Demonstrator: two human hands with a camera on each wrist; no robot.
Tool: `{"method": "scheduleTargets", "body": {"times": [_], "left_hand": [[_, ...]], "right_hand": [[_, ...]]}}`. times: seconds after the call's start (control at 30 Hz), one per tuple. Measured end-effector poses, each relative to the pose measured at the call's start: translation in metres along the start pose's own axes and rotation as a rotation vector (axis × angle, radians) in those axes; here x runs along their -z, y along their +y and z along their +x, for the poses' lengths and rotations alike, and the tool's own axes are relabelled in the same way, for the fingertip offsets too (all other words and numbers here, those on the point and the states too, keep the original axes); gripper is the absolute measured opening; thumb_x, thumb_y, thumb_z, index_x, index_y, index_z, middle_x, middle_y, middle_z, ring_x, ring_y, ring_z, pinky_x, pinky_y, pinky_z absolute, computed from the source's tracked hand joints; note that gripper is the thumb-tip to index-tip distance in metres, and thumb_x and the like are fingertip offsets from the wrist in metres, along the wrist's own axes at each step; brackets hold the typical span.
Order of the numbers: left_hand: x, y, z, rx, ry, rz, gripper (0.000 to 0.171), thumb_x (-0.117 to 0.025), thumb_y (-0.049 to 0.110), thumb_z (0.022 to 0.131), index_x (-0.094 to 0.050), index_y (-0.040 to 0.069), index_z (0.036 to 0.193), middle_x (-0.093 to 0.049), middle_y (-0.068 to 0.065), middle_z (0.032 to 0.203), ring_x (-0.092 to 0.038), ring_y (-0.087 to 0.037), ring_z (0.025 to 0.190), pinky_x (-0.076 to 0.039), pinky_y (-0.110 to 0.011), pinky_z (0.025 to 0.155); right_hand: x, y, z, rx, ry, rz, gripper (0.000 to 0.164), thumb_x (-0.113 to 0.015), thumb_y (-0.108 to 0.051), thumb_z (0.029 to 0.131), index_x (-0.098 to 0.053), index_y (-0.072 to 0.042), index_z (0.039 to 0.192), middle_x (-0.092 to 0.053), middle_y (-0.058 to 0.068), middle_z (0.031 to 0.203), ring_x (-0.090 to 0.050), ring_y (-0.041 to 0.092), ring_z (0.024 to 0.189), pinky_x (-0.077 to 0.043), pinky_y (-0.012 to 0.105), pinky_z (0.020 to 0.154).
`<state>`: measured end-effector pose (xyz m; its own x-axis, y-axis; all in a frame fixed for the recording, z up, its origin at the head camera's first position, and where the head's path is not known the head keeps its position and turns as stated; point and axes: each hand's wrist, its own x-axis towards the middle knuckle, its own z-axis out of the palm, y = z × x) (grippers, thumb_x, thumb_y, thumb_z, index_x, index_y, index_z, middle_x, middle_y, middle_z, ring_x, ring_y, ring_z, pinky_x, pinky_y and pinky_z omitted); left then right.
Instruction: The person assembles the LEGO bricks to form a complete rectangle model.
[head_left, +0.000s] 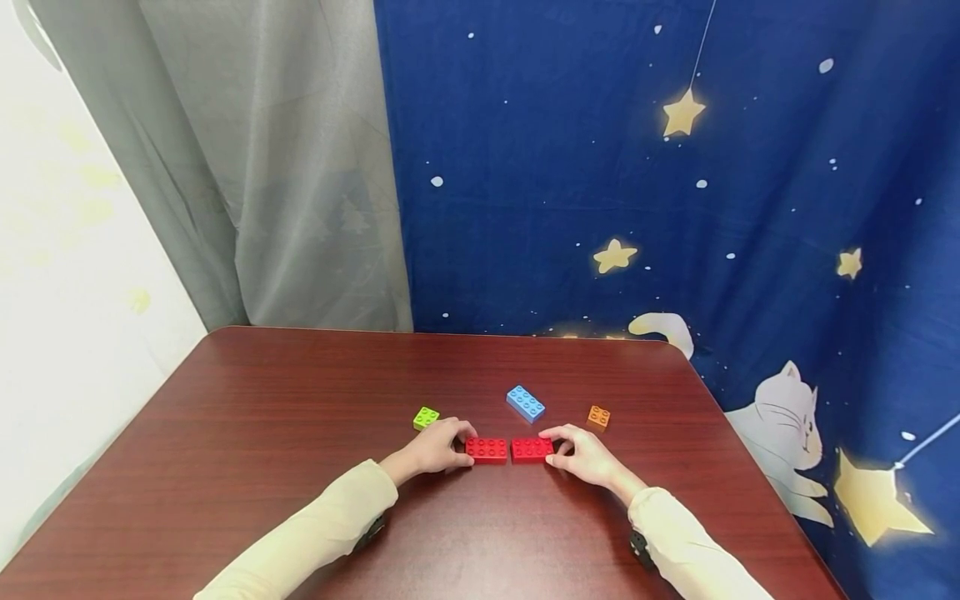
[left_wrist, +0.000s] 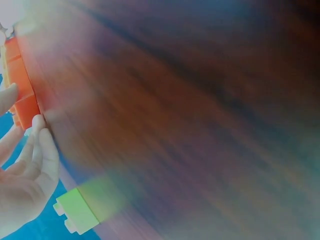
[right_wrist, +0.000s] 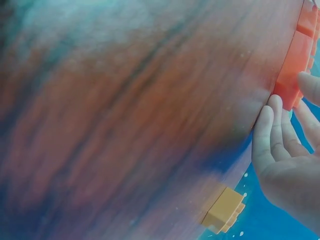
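Note:
Two red building bricks lie end to end on the table with a narrow gap between them. My left hand (head_left: 437, 447) pinches the left red brick (head_left: 486, 451) at its outer end, thumb on the near side and fingers behind. At the opposite end, my right hand (head_left: 587, 455) grips the right red brick (head_left: 532, 450) in the same way. The left wrist view shows the left fingers (left_wrist: 46, 145) by the brick's end. In the right wrist view, the thumb (right_wrist: 310, 86) lies against the red brick's side.
A lime green brick (head_left: 426, 418) lies just beyond the left hand. Behind the red bricks is a blue brick (head_left: 526, 403), set at an angle. A small orange brick (head_left: 598, 417) lies beyond the right hand. Curtains hang behind the dark wooden table (head_left: 337, 375).

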<state>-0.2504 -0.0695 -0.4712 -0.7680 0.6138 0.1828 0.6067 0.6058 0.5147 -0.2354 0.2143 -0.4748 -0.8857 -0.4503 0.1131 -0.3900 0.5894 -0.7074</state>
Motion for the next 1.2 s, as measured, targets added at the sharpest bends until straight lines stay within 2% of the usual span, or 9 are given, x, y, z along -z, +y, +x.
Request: {"method": "scheduleTargets", "body": {"times": [0.6,1.03,1.2], "left_hand": [[-0.0005,0.0048,0.0031,0.009,-0.008,0.013,0.028,-0.073,0.017,0.07,-0.06,0.006,0.092,-0.052,-0.002,0.078,-0.05,-0.017,0.074,-0.04,-0.028,0.066],[-0.003,0.0031,0.0041,0.008,-0.007,0.014,0.028,-0.072,0.017,0.07,-0.06,0.006,0.092,-0.052,-0.001,0.078,-0.05,-0.016,0.073,-0.04,-0.027,0.066],[-0.0021,0.0049,0.0038,-0.012,0.001,0.016,0.027,-0.073,0.015,0.069,-0.06,0.006,0.091,-0.052,-0.002,0.077,-0.05,-0.017,0.073,-0.04,-0.026,0.065]], "right_hand": [[-0.0011,-0.0021,0.0015,0.017,0.012,0.009,0.034,-0.068,-0.008,0.076,-0.059,-0.002,0.109,-0.054,0.008,0.092,-0.052,0.018,0.065,-0.043,0.023,0.051],[-0.0024,-0.0025,0.0013,0.007,0.017,0.019,0.035,-0.068,-0.008,0.076,-0.059,-0.003,0.109,-0.054,0.008,0.093,-0.052,0.013,0.061,-0.044,0.024,0.05],[-0.0029,-0.0004,0.0017,0.008,0.014,0.006,0.035,-0.068,-0.008,0.076,-0.059,-0.004,0.11,-0.054,0.007,0.094,-0.052,0.012,0.062,-0.044,0.024,0.05]]}}
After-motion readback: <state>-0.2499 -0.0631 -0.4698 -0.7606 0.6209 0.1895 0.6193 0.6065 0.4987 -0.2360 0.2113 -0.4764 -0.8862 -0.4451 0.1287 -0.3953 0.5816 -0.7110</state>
